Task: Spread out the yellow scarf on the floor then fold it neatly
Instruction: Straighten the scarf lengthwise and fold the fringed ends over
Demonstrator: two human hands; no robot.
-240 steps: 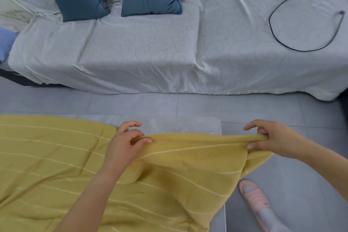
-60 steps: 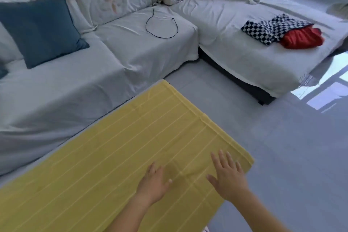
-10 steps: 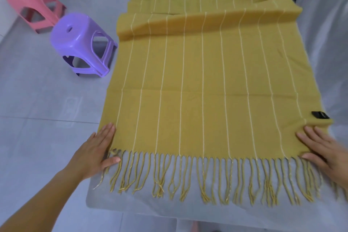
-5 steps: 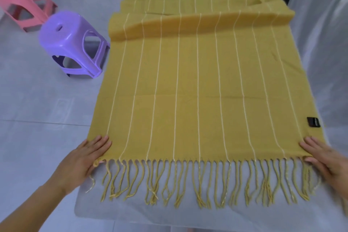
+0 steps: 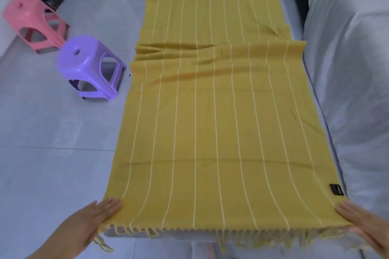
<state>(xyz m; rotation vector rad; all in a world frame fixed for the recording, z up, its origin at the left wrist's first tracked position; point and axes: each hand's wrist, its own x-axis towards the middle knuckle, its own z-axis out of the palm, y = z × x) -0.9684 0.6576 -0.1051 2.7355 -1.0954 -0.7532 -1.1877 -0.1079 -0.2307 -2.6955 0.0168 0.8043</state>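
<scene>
Mustard-yellow, white-striped scarf [image 5: 210, 122] lies on the grey floor [image 5: 52, 153], long axis running away from the person, fringe nearest; its black corner label [image 5: 336, 195] is unreadable; left hand [image 5: 88, 223] and right hand [image 5: 366, 225] press flat-fingered on its near corners.

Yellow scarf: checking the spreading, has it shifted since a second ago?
Yes: the yellow scarf slid toward the person; its fringe now overhangs the near edge of the grey mat.
</scene>
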